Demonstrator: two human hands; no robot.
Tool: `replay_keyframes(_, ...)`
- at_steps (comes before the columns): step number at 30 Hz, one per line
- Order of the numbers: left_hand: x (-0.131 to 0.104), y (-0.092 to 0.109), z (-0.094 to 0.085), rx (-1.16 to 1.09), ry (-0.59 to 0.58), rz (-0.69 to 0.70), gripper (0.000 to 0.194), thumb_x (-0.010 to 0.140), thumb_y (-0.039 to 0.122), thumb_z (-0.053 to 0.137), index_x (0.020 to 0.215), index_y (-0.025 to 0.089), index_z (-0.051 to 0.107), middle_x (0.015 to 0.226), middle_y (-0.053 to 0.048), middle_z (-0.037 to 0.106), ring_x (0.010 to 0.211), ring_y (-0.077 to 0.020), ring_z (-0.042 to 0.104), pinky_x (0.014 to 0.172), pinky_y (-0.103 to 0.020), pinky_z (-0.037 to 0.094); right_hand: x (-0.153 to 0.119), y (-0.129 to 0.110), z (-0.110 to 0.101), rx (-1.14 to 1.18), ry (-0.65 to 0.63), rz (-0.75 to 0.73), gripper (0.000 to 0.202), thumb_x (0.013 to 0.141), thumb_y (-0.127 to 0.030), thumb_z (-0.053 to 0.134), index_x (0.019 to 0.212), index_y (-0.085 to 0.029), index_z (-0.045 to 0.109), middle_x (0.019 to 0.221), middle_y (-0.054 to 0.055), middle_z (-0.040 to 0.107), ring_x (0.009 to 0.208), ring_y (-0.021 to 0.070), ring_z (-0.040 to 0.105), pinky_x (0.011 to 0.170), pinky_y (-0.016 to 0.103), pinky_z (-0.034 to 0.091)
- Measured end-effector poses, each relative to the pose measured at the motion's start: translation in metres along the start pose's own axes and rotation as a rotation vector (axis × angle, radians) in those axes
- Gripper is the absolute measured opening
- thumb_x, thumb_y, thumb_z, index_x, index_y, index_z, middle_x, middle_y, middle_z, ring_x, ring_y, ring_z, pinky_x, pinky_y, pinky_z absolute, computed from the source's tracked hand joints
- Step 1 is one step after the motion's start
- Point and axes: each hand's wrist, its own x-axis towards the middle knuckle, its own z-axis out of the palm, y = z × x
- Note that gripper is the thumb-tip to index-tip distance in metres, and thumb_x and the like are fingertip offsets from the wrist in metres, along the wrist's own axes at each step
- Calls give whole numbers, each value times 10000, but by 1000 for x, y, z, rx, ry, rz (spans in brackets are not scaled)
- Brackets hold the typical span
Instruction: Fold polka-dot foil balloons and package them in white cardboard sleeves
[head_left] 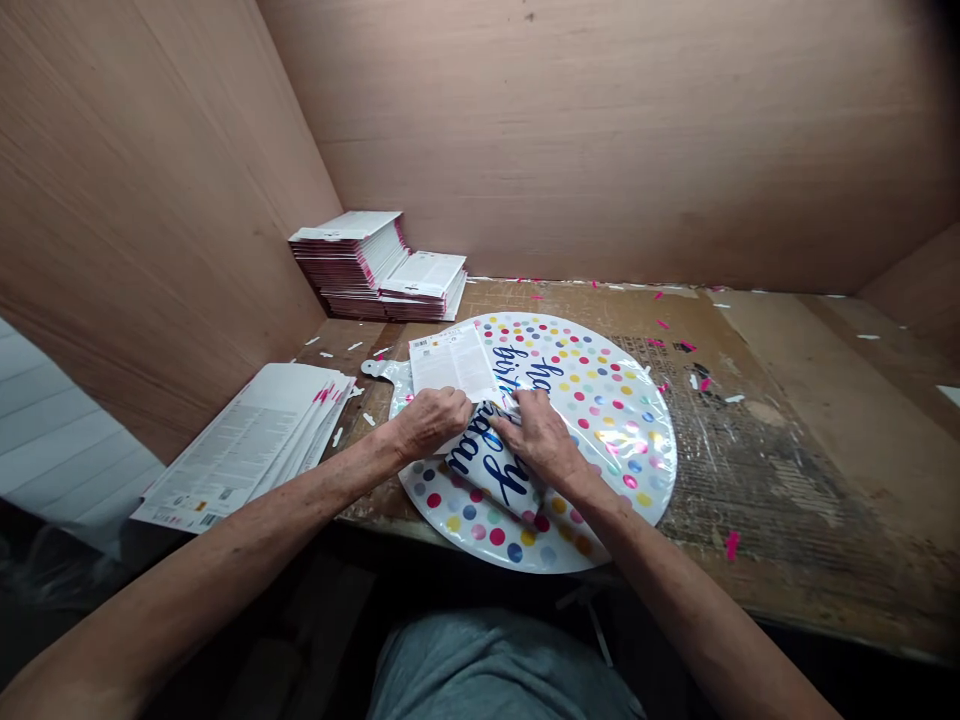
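A flat round foil balloon (611, 400), white with coloured dots and blue lettering, lies on the worktop with its tail pointing left. On top of it are a folded piece of foil balloon (491, 470) with the same print and a white printed paper sleeve (452, 362). My left hand (433, 422) is closed in a pinch at the sleeve's lower edge, where it meets the folded foil. The fingers of my right hand (541, 437) grip the folded balloon's upper right edge. Both hands partly hide where sleeve and foil touch.
Stacked printed sleeves (345, 270) stand at the back left by the wooden partition (172, 200). A fanned pile of sleeves (247, 445) lies at the front left, overhanging the edge. Pink and white paper scraps (732, 545) litter the cardboard-covered worktop (810, 470).
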Motion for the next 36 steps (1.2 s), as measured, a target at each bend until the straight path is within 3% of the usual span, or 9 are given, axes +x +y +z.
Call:
replay_keyframes(8, 9, -1, -16, 17, 37, -10, 273, 869, -21, 372, 844, 83, 623, 833, -166, 660, 746, -264, 640, 568, -338, 492, 15, -5, -2, -147, -145, 23, 387, 948, -503, 493, 915, -156, 661, 933, 120, 664, 863, 233, 601, 697, 300, 386)
replay_keyframes(14, 9, 7, -12, -78, 131, 11, 278, 869, -30, 373, 825, 111, 608, 832, -141, 664, 768, -242, 643, 628, -333, 516, 12, 3, 5, -51, 81, 75, 321, 994, -347, 394, 898, -158, 635, 941, 118, 672, 847, 216, 589, 735, 304, 387)
replay_keyframes(17, 4, 20, -7, -263, 405, -219, 134, 939, 166, 494, 981, 115, 611, 1028, -166, 681, 998, -279, 650, 856, -414, 533, 10, 7, 4, 65, 180, 125, 333, 998, -356, 356, 892, -171, 612, 909, 110, 672, 805, 215, 583, 715, 309, 399)
replay_keyframes(20, 0, 39, 2, -637, 741, -640, 649, 780, 459, 744, 1275, 125, 493, 1323, -205, 571, 1292, -343, 504, 1064, -497, 427, 12, 12, -2, 234, 205, 132, 395, 1009, -408, 301, 887, -184, 603, 856, 88, 668, 777, 211, 591, 708, 313, 436)
replay_keyframes(22, 2, 49, 12, -1039, 802, -812, 736, 715, 480, 784, 1297, 161, 467, 1300, -165, 598, 1244, -309, 558, 1026, -460, 470, 11, 13, -4, 297, 170, 123, 421, 1009, -435, 293, 945, -176, 618, 906, 98, 677, 831, 222, 619, 750, 332, 476)
replay_keyframes(24, 5, 54, 23, -1380, 806, -922, 592, 732, 453, 763, 1197, 174, 526, 1160, -121, 678, 1067, -261, 662, 907, -397, 539, 1, 14, -4, 309, 169, 61, 462, 989, -509, 350, 1123, -149, 606, 1105, 145, 665, 1012, 263, 631, 847, 386, 510)
replay_keyframes(28, 7, 56, 29, -1564, 868, -1113, 470, 710, 440, 771, 1040, 155, 598, 1021, -110, 722, 890, -249, 702, 782, -354, 561, -44, 14, 3, 113, 303, -376, 768, 913, -514, 566, 1520, -126, 300, 1560, 217, 336, 1453, 346, 307, 1116, 532, 378)
replay_keyframes(32, -3, 64, 9, -1801, 779, -849, 577, 698, 547, 769, 1095, 155, 621, 1060, -111, 724, 981, -283, 685, 854, -382, 544, -76, 17, 9, -42, 396, -693, 637, 987, -107, 334, 1592, -202, 158, 1510, 149, 460, 1465, 248, 314, 1155, 493, 359)
replay_keyframes(36, -2, 67, -14, -2285, 685, -489, 967, 735, 922, 341, 1217, 128, 608, 1147, -161, 701, 1217, -363, 580, 993, -479, 485, -74, 21, 5, 18, 392, -786, 634, 994, -86, 321, 1593, -188, 144, 1471, 149, 509, 1438, 239, 368, 1135, 480, 407)
